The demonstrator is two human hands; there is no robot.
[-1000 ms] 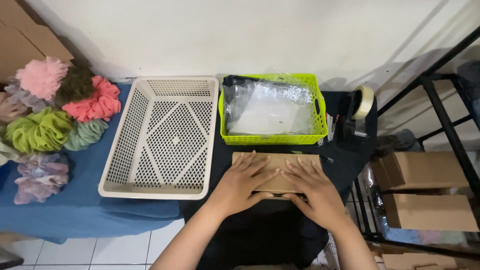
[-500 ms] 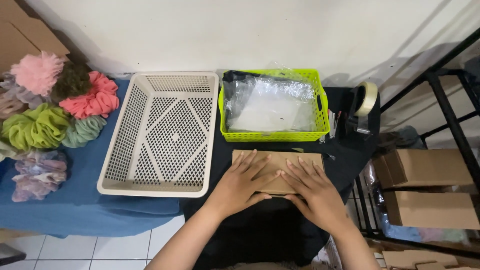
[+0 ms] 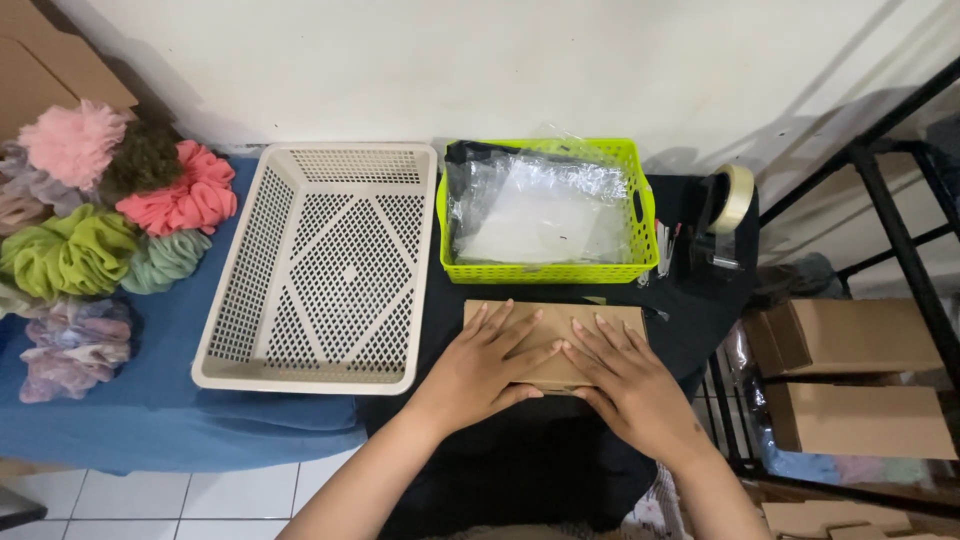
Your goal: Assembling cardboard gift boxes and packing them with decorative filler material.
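A flat brown cardboard piece (image 3: 556, 322) lies on the black cloth in front of me. My left hand (image 3: 483, 366) rests flat on its left half with fingers spread. My right hand (image 3: 627, 379) lies flat on its right half, fingertips close to the left hand's. Both palms press down on the cardboard; neither hand grips anything. Just beyond it stands a lime green basket (image 3: 543, 270) with clear plastic bags (image 3: 545, 210) inside.
A beige perforated tray (image 3: 323, 266) sits to the left, empty. Several fluffy scrunchies (image 3: 95, 226) lie on the blue cloth at far left. A tape dispenser (image 3: 724, 214) stands right of the green basket. Cardboard boxes (image 3: 850, 375) sit on a black rack at right.
Both hands have stayed flat on the cardboard and shifted only slightly. The view has drifted a little.
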